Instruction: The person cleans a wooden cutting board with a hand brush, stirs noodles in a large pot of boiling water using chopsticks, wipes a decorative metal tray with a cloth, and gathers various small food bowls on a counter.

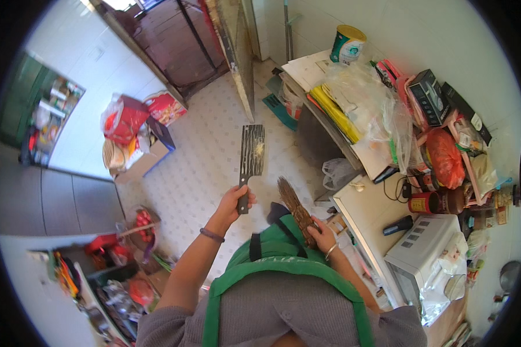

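Note:
My left hand (235,202) is closed round the black riveted handle of a kitchen cleaver (252,149). The broad blade points away from me over the floor, with dark wavy stripes and a pale yellowish patch on it. In my right hand (323,234) is a bundled-twig brush (299,208), its loose bristle end pointing forward and a little left. The brush lies close above the green apron (265,247) at my front. Cleaver and brush are apart, with the patterned floor (199,173) between and beyond them.
An open door (239,65) stands ahead. To the right are a cluttered counter (343,197), a microwave oven (421,243), plastic bags and a green and white can (348,44). At the left, a cardboard box (145,160) sits on the floor, with crowded shelves nearer me.

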`<action>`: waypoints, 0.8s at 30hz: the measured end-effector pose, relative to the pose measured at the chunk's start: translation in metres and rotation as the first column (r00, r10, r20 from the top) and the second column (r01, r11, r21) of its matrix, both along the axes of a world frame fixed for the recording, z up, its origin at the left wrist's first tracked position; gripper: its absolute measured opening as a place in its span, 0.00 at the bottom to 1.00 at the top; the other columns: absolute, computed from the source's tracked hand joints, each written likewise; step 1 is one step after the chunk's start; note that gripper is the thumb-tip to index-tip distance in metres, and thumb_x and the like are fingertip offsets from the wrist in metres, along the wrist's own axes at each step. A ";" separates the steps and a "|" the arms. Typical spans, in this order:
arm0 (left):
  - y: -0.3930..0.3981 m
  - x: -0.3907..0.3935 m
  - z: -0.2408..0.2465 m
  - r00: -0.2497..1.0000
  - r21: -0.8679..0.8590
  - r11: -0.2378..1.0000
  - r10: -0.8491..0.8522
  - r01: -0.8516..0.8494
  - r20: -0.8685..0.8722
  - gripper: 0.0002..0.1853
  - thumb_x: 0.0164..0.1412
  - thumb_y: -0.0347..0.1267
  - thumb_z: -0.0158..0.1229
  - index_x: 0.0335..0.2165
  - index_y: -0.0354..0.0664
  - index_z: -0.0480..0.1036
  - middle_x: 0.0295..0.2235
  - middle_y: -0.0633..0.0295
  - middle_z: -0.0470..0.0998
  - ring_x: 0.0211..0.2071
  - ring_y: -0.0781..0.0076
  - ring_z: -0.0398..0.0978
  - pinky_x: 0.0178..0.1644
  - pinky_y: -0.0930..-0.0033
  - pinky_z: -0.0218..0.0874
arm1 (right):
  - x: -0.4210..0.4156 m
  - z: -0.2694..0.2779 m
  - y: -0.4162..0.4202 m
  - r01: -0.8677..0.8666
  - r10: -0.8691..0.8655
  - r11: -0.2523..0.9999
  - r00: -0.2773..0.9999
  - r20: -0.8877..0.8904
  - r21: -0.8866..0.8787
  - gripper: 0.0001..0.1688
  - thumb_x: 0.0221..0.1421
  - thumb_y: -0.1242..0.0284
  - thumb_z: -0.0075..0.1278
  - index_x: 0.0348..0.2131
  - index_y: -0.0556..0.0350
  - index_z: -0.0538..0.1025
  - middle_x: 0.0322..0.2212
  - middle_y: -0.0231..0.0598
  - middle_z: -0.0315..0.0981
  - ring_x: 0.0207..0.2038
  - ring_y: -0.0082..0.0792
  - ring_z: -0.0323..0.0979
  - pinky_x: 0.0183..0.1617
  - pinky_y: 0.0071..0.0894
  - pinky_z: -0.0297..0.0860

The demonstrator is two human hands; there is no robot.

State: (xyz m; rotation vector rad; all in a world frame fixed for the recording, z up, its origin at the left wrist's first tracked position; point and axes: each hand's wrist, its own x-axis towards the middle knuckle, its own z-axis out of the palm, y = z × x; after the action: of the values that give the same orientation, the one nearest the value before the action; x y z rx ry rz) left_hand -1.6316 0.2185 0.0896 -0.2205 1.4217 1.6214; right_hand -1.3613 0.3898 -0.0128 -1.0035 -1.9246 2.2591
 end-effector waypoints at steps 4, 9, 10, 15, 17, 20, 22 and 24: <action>0.063 -0.109 -0.012 0.997 -0.035 0.997 -0.062 0.064 0.038 0.11 0.57 0.35 0.50 0.29 0.37 0.64 0.25 0.55 0.72 0.25 0.65 0.72 0.25 0.71 0.64 | -0.084 0.007 0.035 -0.023 0.017 0.987 0.999 0.038 0.159 0.32 0.48 0.58 0.49 0.51 0.50 0.64 0.39 0.48 0.71 0.42 0.39 0.70 0.45 0.30 0.64; 0.164 -0.242 -0.050 0.987 -0.091 0.986 -0.131 0.139 0.088 0.12 0.58 0.35 0.49 0.29 0.34 0.64 0.25 0.52 0.71 0.25 0.65 0.72 0.24 0.71 0.65 | -0.145 0.015 0.070 0.094 -0.117 0.976 0.987 0.108 0.196 0.33 0.47 0.57 0.50 0.51 0.50 0.64 0.39 0.49 0.71 0.41 0.42 0.70 0.46 0.32 0.64; 0.184 -0.269 -0.064 0.984 -0.083 0.984 -0.152 0.160 0.088 0.12 0.58 0.34 0.49 0.28 0.33 0.64 0.24 0.51 0.72 0.24 0.64 0.72 0.23 0.72 0.65 | -0.156 0.006 0.074 0.104 -0.140 0.964 0.981 0.135 0.244 0.33 0.47 0.57 0.50 0.51 0.50 0.64 0.39 0.50 0.70 0.42 0.44 0.70 0.46 0.34 0.64; 0.291 -0.389 -0.131 0.925 -0.178 0.908 -0.363 0.378 0.112 0.12 0.57 0.35 0.49 0.28 0.33 0.66 0.23 0.55 0.71 0.23 0.65 0.72 0.22 0.72 0.65 | -0.246 -0.009 0.085 0.263 -0.298 0.952 0.914 0.276 0.156 0.33 0.46 0.58 0.50 0.51 0.50 0.64 0.39 0.51 0.70 0.42 0.47 0.70 0.46 0.36 0.65; 0.337 -0.422 -0.149 0.898 -0.269 0.857 -0.410 0.439 0.160 0.13 0.58 0.35 0.49 0.27 0.33 0.66 0.22 0.56 0.72 0.21 0.66 0.72 0.21 0.73 0.64 | -0.284 -0.018 0.084 0.349 -0.385 0.922 0.874 0.295 0.169 0.33 0.46 0.59 0.51 0.50 0.50 0.64 0.39 0.51 0.70 0.42 0.47 0.70 0.46 0.35 0.65; 0.408 -0.474 -0.175 0.801 -0.365 0.718 -0.570 0.593 0.180 0.14 0.59 0.35 0.47 0.24 0.34 0.68 0.19 0.57 0.72 0.19 0.68 0.71 0.19 0.72 0.62 | -0.361 -0.020 0.098 0.500 -0.502 0.859 0.778 0.378 0.112 0.32 0.46 0.62 0.52 0.50 0.52 0.65 0.40 0.49 0.70 0.43 0.41 0.69 0.47 0.32 0.65; 0.460 -0.508 -0.190 0.696 -0.421 0.584 -0.695 0.694 0.183 0.15 0.59 0.35 0.47 0.24 0.33 0.68 0.18 0.56 0.72 0.17 0.68 0.70 0.18 0.71 0.61 | -0.410 -0.029 0.114 0.581 -0.546 0.813 0.733 0.406 0.045 0.31 0.46 0.62 0.53 0.49 0.55 0.66 0.40 0.48 0.70 0.45 0.40 0.67 0.50 0.32 0.62; 0.495 -0.532 -0.211 0.563 -0.478 0.419 -0.801 0.772 0.206 0.15 0.59 0.34 0.47 0.24 0.30 0.68 0.20 0.53 0.72 0.15 0.67 0.68 0.17 0.69 0.59 | -0.456 -0.071 0.119 0.636 -0.636 0.760 0.684 0.357 0.135 0.30 0.48 0.59 0.50 0.49 0.52 0.66 0.38 0.49 0.71 0.43 0.42 0.69 0.47 0.34 0.64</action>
State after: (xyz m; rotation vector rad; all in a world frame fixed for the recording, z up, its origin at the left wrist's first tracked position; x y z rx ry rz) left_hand -2.1635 0.7137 -0.1214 0.1963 1.6285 0.4171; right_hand -1.8175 0.5091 -0.0840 -1.8754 -1.3148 1.7324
